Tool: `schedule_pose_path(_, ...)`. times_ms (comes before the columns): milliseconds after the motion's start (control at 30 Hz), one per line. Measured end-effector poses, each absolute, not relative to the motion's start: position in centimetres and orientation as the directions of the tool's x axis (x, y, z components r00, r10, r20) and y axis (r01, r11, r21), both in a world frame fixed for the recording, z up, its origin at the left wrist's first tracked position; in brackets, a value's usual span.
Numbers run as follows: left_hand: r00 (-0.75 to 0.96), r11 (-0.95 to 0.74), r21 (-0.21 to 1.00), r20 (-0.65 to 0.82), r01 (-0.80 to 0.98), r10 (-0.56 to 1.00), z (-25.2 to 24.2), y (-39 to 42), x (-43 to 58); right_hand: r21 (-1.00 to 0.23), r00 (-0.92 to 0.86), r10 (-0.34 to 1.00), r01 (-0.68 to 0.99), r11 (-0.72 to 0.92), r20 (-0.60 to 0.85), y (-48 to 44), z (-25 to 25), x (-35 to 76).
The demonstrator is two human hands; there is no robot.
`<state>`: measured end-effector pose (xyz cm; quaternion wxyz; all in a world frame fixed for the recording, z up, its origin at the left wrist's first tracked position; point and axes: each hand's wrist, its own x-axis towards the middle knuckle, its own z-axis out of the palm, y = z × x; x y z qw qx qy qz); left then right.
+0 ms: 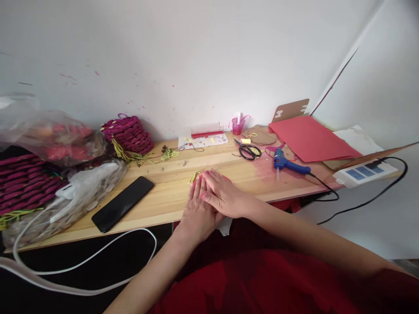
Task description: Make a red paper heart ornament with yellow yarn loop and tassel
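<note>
Red piece (pixel 227 178): seems to lie on the wooden table (pixel 170 192) near the front edge, almost wholly covered, with just a thin rim showing beside the fingers of the right hand (pixel 225 196)
Stacked hands: left hand (pixel 200 211) laid flat, palm down; right hand crosses over its fingers, flat too, the pair pressed together with neither pinching anything
Done so far: red piece set down and, I judge, being pressed flat; whether anything has been glued to it cannot be told
Left to do: the pressing looks unfinished, as both hands bear down; any further step is not shown
Red rim: smooth-looking and slightly curved; full shape and size hidden
Yellow strands (pixel 194 176): a small bunch just beyond the left fingertips; whether joined to the red piece, I cannot tell
Glue gun (pixel 290 164): blue, lying apart to the right, untouched
</note>
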<state>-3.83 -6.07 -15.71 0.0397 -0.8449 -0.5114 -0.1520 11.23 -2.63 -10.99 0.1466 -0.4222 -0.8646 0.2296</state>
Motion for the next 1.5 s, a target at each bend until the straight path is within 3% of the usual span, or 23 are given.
schedule_pose_path(167, 0.387, -0.415, 0.085, 0.230, 0.906, 0.893, -16.1, -5.2, -2.9, -0.408, -0.636, 0.770, 0.692, 0.596, 0.047, -0.8, -12.6, 11.5)
schedule_pose_path(400, 0.375, -0.399, 0.048, 0.256, 0.916, 0.891, -16.0, -6.7, -4.8, -0.287, -0.586, 0.806, 0.761, 0.582, 0.083, -1.5, -13.7, 12.8)
schedule_pose_path(600, 0.325, -0.340, 0.021, 0.244, 0.940, 0.914, -15.3, -9.4, -9.2, -0.226, -0.414, 0.910, 0.887, 0.402, -0.008, -1.7, -12.1, 14.4)
schedule_pose_path(700, 0.281, -0.330, 0.141, 0.285, 0.933, 0.916, -13.3, -9.0, -11.3, -0.227, -0.384, 0.922, 0.894, 0.385, 0.051, -1.7, -10.4, 14.7)
schedule_pose_path(833, 0.220, -0.317, 0.525, 0.239, 0.790, 0.946, -10.7, -5.6, -10.5, -0.328, -0.664, 0.745, 0.691, 0.644, 0.066, -2.4, -10.3, 12.3)
schedule_pose_path(900, 0.297, -0.376, 0.576, 0.231, 0.726, 0.927, -10.2, -3.3, -9.1, -0.348, -0.720, 0.690, 0.628, 0.696, 0.080, -2.7, -11.4, 10.7)
schedule_pose_path(1000, 0.475, -0.479, 0.484, 0.142, 0.732, 0.869, -10.6, -0.7, -7.5, -0.313, -0.733, 0.656, 0.591, 0.744, 0.177, -2.8, -13.2, 9.6)
schedule_pose_path(1133, 0.507, -0.498, 0.370, 0.082, 0.784, 0.858, -11.6, 0.4, -7.2, -0.279, -0.767, 0.613, 0.557, 0.782, 0.189, -3.2, -13.3, 9.8)
schedule_pose_path(1233, 0.522, -0.507, 0.378, 0.069, 0.775, 0.850, -11.9, 0.1, -7.7, -0.346, -0.864, 0.482, 0.411, 0.843, 0.148, -4.8, -11.8, 10.3)
schedule_pose_path(1300, 0.526, -0.502, 0.407, 0.063, 0.763, 0.848, -12.0, -0.1, -8.1, -0.512, -0.965, 0.255, 0.187, 0.838, 0.067, -6.4, -10.9, 10.9)
schedule_pose_path(1367, 0.516, -0.482, 0.436, 0.047, 0.760, 0.855, -11.9, -0.3, -8.5, -0.730, -0.993, 0.120, 0.086, 0.678, -0.006, -7.5, -10.8, 11.8)
schedule_pose_path(1433, 0.493, -0.464, 0.435, 0.052, 0.772, 0.869, -11.9, -0.4, -9.1, -0.849, -0.988, 0.146, 0.114, 0.516, -0.045, -7.9, -11.8, 12.9)
schedule_pose_path(1500, 0.475, -0.471, 0.394, 0.094, 0.790, 0.875, -12.0, -0.8, -9.8, -0.877, -0.964, 0.246, 0.200, 0.436, -0.098, -7.6, -14.0, 13.5)
